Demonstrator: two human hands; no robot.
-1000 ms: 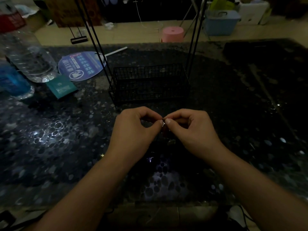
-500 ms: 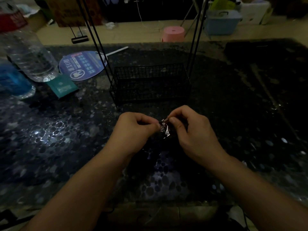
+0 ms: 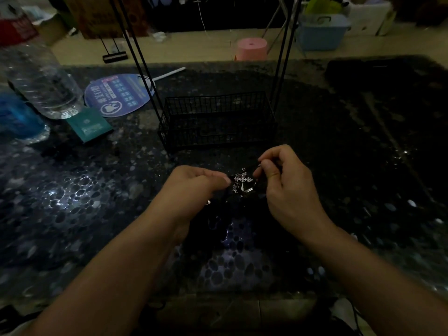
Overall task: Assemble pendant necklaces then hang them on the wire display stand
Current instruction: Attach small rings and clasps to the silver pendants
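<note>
1. The left hand hovers just above the counter in the near middle of the scene, fingers curled, thumb and forefinger pressed together at their tips. It seems to pinch a dark cord, though the cord is too dim to make out; I judge the pinch is there to hold the strand taut and steady.
2. Just right of those fingertips, between the two hands, hangs a cluster of small silver pendants. A cross shape sits in its middle, with smaller charms around it that are too small to tell apart. The metal catches the light and stands out bright against the black, pebble-patterned surface beneath.
3. The right hand sits slightly farther and higher, fingers curled, thumb and forefinger pinching something fine just above the cluster, probably the other end of the cord or a ring. Held higher, it likely lets the pendants dangle free for threading.
4. Beyond the hands stands the wire display stand: a black mesh basket at its base, thin rods rising from both sides out of view. No necklace hangs on it yet, so the work appears to be at the assembling stage.
5. Far left, well apart, stand a clear bottle, a round blue fan and a teal packet.
</note>
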